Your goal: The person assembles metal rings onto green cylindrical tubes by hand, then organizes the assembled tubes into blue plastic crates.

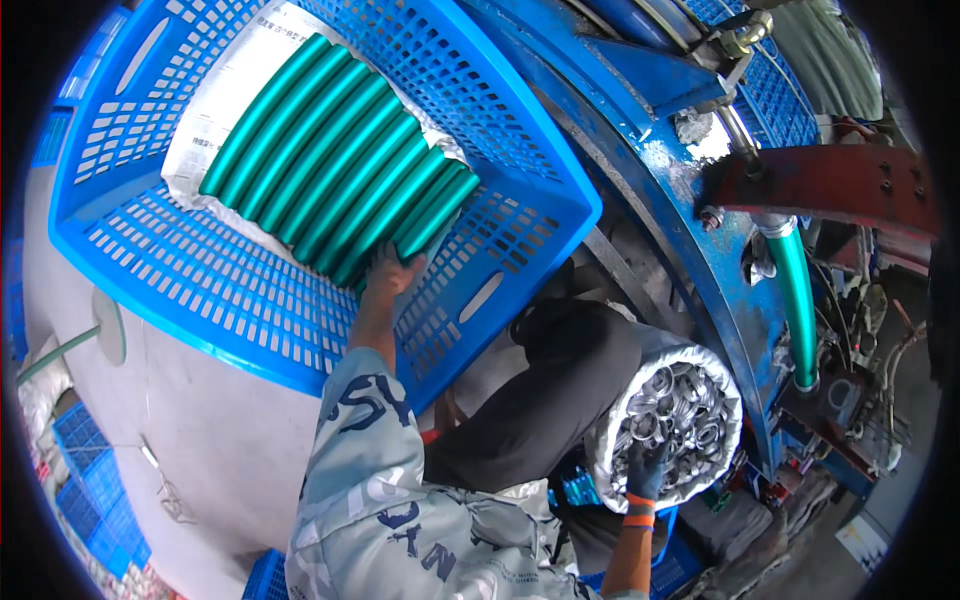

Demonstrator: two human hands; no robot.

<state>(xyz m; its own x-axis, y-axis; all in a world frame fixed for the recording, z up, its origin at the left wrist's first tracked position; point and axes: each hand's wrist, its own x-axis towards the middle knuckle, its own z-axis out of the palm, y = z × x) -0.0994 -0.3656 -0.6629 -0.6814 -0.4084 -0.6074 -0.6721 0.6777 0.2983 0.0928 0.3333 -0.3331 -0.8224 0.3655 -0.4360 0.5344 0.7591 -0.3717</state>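
Note:
Several glossy green hoses [335, 165] lie side by side on a white printed sack [195, 150] inside a blue plastic basket [215, 290]. At the near end of the rightmost hose is my left hand [390, 272], bare, its fingers and thumb closed on either side of the hose end. Low on the right, my right hand [648, 472] wears a dark glove with an orange cuff and reaches into a round white sack [735, 400]. Loose metal ring clamps [685, 400] fill that sack. The right fingertips are lost among the dark rings.
To the right stands a blue steel machine frame [690, 260] with a red arm [830, 185]. Another green hose [796, 310] hangs below that arm, metal-banded at its ends. My dark-trousered leg [560, 390] lies between basket and sack. Blue crates [95, 490] stand at lower left.

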